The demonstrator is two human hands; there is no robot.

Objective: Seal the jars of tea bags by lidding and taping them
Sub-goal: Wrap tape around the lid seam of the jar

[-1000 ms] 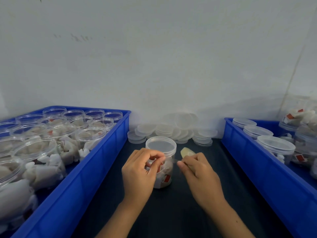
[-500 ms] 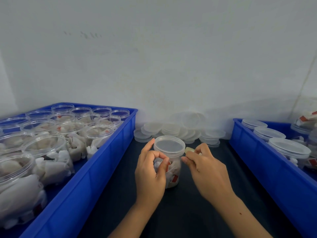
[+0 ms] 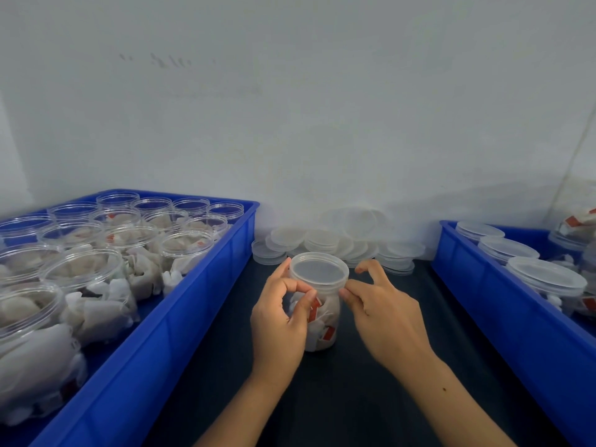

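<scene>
Two bare hands meet at a small clear plastic jar (image 3: 322, 321) that stands upright on the dark table top (image 3: 354, 398), packed with white tea bags carrying red tags. A translucent round plastic lid (image 3: 319, 271) sits on the mouth of the jar. The left hand (image 3: 280, 321) is at the left side of the jar, thumb and forefinger curled round and pinching at the wall of the jar just under the rim of the lid, the other fingers raised beside the lid. The right hand (image 3: 383, 314) is at the right side of the jar, its thumb and forefinger pressed against the edge of the lid, the remaining fingers bent and lifted clear; whether it holds tape between them cannot be told. Behind the jar, against the pale wall (image 3: 290, 108), lies a heap of loose translucent lids (image 3: 342, 240). To the left of the jar stands a blue plastic crate (image 3: 180, 317) full of open clear jars of tea bags (image 3: 84, 279). To the right of the jar a second blue plastic crate (image 3: 516, 333) holds jars with lids on (image 3: 545, 279).
</scene>
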